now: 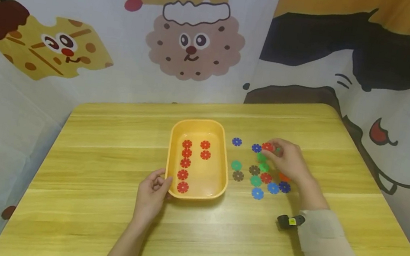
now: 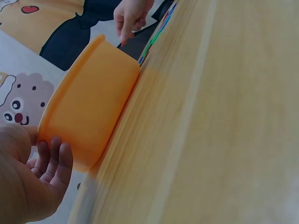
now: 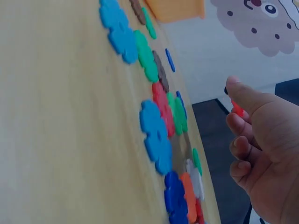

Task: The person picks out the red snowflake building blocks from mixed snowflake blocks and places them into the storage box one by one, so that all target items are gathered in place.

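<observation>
Tray [image 1: 205,182]: on the worktop [image 1: 95,182], near-left corner gripped by the curled left hand [image 1: 150,192].
Right hand [image 1: 291,161]: right of tray — thumb and finger pinching a red disc [image 1: 267,146].
Inside tray: seven red discs [image 1: 185,163], two columns.
Outside: mixed-colour discs [image 1: 257,193] right of tray, red included — apparently partway through.

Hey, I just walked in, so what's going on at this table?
A person's left hand holds the rim of a yellow tray, while the fingers of their right hand pinch a red disc above the loose pieces. Seven red discs lie in the tray: five in a column at left, two farther right. Blue, green, brown and other discs lie on the table to its right, including another red one.
</observation>
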The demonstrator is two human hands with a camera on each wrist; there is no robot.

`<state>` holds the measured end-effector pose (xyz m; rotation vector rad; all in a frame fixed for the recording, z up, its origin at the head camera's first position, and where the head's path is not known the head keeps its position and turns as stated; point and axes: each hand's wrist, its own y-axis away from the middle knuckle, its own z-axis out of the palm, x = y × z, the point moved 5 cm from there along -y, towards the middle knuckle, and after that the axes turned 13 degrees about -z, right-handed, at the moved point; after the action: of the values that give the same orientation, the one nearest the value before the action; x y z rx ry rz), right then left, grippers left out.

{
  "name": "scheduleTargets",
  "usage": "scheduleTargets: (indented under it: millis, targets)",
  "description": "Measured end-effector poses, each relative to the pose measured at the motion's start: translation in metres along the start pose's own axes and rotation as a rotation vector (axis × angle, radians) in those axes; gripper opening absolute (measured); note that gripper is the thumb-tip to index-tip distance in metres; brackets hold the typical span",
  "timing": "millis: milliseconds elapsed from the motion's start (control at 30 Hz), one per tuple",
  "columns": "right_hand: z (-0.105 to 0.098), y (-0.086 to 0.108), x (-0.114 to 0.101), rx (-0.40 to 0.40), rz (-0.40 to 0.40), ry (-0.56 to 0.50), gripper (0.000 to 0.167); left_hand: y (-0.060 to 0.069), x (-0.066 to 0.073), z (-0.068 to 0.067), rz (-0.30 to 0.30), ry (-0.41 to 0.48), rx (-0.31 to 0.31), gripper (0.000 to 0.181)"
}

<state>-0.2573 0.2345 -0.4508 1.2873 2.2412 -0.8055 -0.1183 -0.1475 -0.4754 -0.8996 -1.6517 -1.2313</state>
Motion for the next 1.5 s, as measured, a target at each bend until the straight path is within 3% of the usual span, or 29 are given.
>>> scheduleTargets:
  millis: [200,533,1033,1500]
  targets:
    - [0.003,-0.006,-0.011,0.020,-0.007,-0.036,0.048,0.001,0.002,0.001,0.012,-0.007,0.005,0.037]
    - [0.013,-0.018,-0.028,0.030,-0.084,-0.030,0.039,0.001,0.000,0.003,0.006,-0.012,0.009,0.035]
    - [0.026,-0.031,-0.051,0.012,-0.088,-0.096,0.041,0.001,0.000,0.002,0.001,-0.017,0.012,0.040]
    - [0.040,-0.039,-0.070,0.015,-0.186,-0.105,0.032,0.002,0.001,0.002,-0.003,-0.005,0.006,0.040]
